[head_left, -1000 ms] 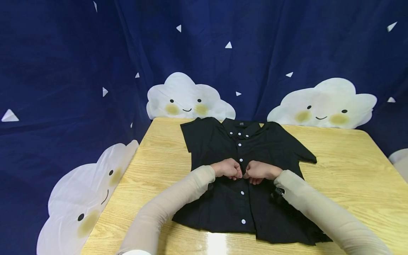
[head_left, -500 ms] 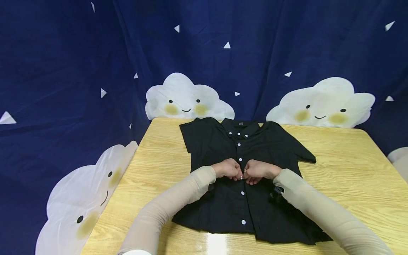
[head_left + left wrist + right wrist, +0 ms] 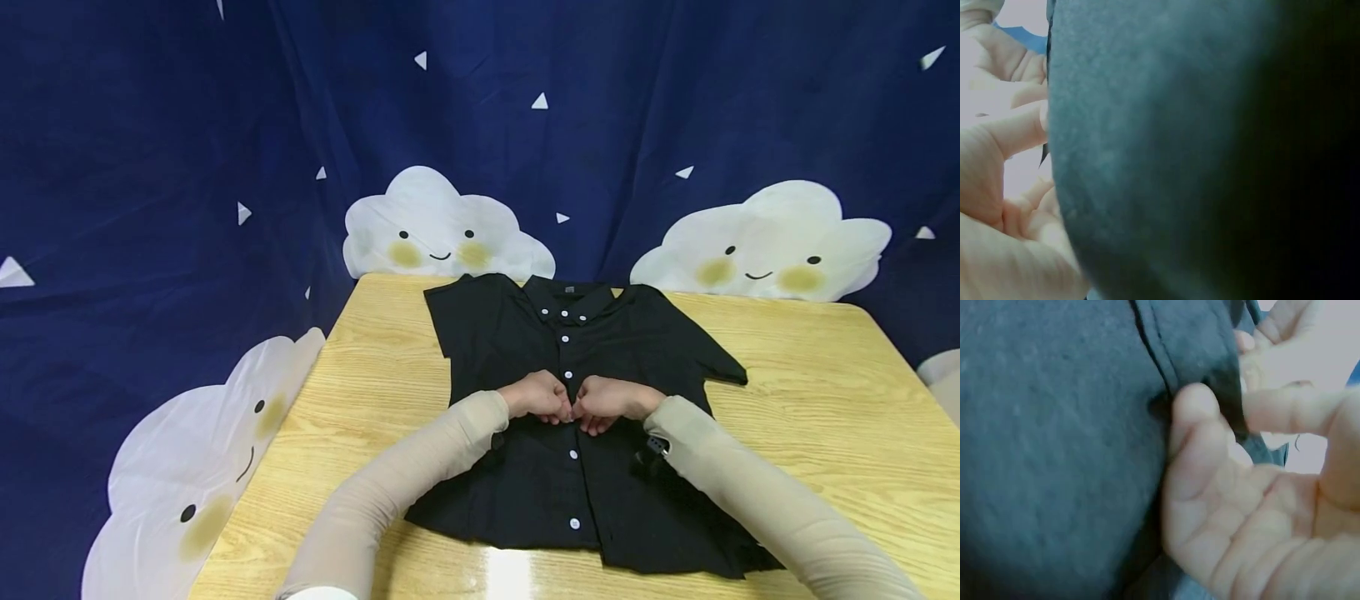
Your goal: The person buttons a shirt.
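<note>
A black short-sleeved button-up shirt (image 3: 510, 333) lies front up, its collar toward the far side. At mid-front, my left hand (image 3: 542, 396) and right hand (image 3: 611, 402) meet fingertip to fingertip, both pinching the front edge. A sliver of a white button shows between the fingertips. Close up in the right wrist view, the thumb and curled fingers (image 3: 1200, 419) of my right hand hold the shirt's edge, with the left hand just beyond. Dark cloth covers most of the left wrist view and hides the left fingertips. White buttons (image 3: 573, 455) run above and below the hands.
The shirt is spread on a light wooden table (image 3: 810, 400). Behind and to the left hangs a dark blue curtain (image 3: 480, 100) printed with smiling clouds and white triangles. Pale sleeves (image 3: 405, 475) cover both forearms, which cross over the shirt's lower half.
Both hands stay at the same spot on the front edge, with small fingertip movements. The white button between them showed more half a second ago and is now mostly covered.
</note>
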`<state>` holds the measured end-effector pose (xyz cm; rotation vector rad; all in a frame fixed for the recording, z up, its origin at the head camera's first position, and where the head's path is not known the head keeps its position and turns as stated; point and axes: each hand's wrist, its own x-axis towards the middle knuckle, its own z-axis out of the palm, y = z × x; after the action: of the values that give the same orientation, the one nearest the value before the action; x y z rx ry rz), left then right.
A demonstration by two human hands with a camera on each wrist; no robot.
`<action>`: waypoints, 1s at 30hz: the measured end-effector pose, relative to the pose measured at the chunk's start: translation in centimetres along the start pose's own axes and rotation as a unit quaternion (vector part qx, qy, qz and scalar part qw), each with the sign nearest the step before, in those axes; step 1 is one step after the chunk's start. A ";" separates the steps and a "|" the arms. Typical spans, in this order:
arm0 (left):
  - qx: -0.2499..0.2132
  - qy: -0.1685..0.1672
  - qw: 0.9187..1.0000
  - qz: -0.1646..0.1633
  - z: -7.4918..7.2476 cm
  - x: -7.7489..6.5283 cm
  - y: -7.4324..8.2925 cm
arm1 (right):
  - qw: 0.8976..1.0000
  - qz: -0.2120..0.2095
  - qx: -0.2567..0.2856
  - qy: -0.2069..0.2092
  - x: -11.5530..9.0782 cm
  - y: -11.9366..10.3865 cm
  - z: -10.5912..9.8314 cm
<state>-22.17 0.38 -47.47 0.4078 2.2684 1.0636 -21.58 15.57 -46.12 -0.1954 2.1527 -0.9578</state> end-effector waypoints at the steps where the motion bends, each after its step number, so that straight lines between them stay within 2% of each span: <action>1: -0.002 -0.001 1.000 0.000 0.0 0.0 0.0 | 1.000 -0.001 0.002 -0.007 0.0 0.1 -0.1; 6: -0.016 -0.013 1.000 0.000 -0.1 0.2 -0.1 | 0.999 -0.020 -0.009 -0.026 -0.1 0.4 -0.5; 16: -0.024 -0.019 1.000 0.000 -0.2 0.2 -0.1 | 0.999 -0.026 -0.023 -0.010 0.1 0.5 -0.2; 19: -0.031 -0.021 0.999 -0.008 -0.2 0.2 0.0 | 1.000 -0.021 -0.023 -0.006 0.3 0.5 -0.2; 26: -0.089 -0.033 0.995 -0.039 -0.5 0.0 0.5 | 0.999 -0.008 -0.032 0.024 0.3 0.2 0.2; 30: -0.087 -0.021 0.995 -0.043 -0.3 0.0 0.6 | 0.999 -0.009 -0.038 0.031 0.1 -0.1 0.4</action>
<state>-22.34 0.56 -46.86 0.2557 2.1161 1.1845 -21.42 15.22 -46.32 -0.2255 2.2504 -0.9035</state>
